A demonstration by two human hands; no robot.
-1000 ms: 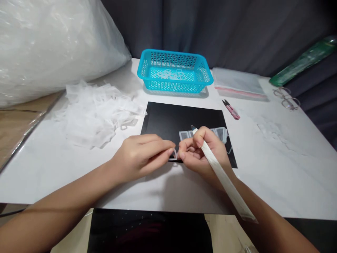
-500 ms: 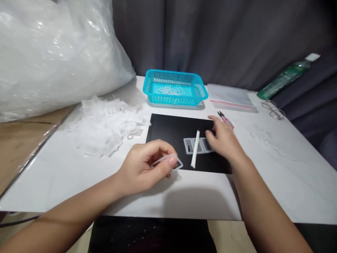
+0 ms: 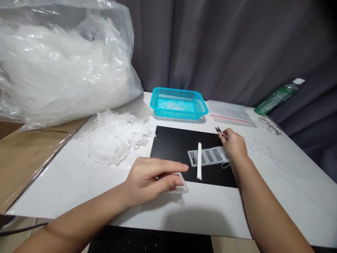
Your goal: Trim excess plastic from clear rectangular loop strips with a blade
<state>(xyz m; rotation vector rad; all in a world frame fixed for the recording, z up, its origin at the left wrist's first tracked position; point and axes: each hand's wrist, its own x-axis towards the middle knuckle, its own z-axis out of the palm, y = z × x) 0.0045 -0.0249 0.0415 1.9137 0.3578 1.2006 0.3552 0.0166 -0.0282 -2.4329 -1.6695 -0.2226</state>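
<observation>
Here the right hand [image 3: 233,146] grips snips [image 3: 219,131] past the mat's [image 3: 173,144] far edge.

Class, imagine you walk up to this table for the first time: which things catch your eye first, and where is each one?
A huge clear plastic bag of white scraps fills the far left. A bright turquoise plastic basket sits at the table's back, beyond a black mat. On the mat lie a white stick-like tool and a clear moulded strip; the right hand touches small snips, the left hand pinches a small clear frame.
</observation>
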